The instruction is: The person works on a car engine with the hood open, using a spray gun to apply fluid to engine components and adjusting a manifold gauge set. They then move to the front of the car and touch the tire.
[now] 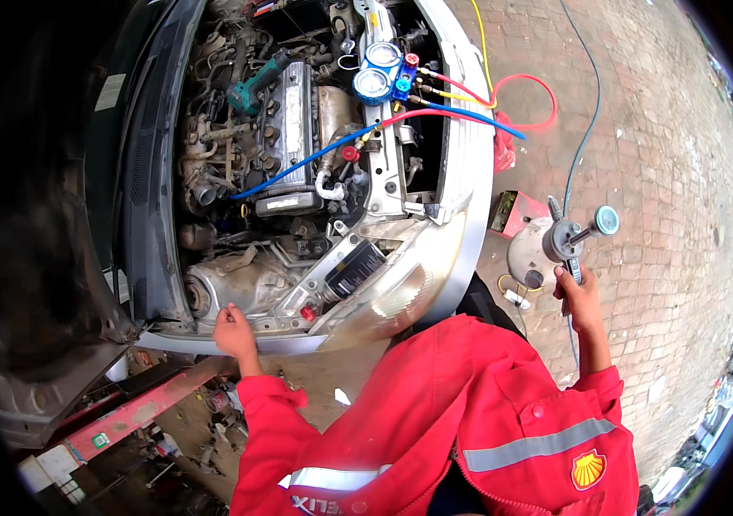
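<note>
My left hand (236, 335) is closed, fingertips pressed together, over the car's near fender edge beside the engine bay; whatever it may hold is hidden. On the right, my right hand (583, 303) wraps round the handle of a white canister (525, 251) with a metal head and a round gauge (606, 220). A grey-blue hose (594, 120) runs up from its head. Across the engine bay lies a blue hose (302, 163). A manifold gauge set (381, 73) with two dials rests on the car's front crossmember.
A teal cordless power tool (256, 84) lies on the engine (293, 120). Near the headlight (388, 301) is a dark, labelled container (355, 268). Red and yellow hoses loop over the bumper. A red box (517, 212) stands on the brick paving (659, 284); a red beam (143, 408) lies lower left.
</note>
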A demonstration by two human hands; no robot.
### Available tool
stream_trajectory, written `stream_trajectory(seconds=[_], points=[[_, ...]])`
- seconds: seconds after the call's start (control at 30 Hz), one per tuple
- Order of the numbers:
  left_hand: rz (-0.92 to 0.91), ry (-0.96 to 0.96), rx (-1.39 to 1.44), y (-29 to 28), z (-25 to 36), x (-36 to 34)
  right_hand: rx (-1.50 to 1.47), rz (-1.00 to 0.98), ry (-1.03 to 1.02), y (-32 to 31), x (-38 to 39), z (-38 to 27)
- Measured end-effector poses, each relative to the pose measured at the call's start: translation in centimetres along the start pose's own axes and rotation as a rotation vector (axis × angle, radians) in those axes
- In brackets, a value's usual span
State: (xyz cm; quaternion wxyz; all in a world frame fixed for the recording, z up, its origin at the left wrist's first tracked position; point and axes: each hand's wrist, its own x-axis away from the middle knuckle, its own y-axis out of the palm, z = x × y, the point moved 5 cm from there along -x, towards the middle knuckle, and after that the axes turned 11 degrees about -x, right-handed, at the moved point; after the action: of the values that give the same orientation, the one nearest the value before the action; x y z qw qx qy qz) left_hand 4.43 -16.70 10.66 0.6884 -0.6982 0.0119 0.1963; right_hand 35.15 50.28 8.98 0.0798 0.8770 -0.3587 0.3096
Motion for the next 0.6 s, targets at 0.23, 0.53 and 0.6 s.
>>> stream_trajectory(seconds=[0.23,0.53,0.6], points=[[-0.049,0.043,-0.115,0.4,0.7,0.9,-0.116,0.167,0.084,-8.4,-4.4,10.8],[-0.101,0.094,-0.132,0.4,2.3,2.6,-0.093,0.209,0.298,-14.0,-5.1,24.0],[-0.131,0.092,-0.136,0.5,2.2,2.7,-0.118,0.189,0.329,-14.8,-4.8,27.3]])
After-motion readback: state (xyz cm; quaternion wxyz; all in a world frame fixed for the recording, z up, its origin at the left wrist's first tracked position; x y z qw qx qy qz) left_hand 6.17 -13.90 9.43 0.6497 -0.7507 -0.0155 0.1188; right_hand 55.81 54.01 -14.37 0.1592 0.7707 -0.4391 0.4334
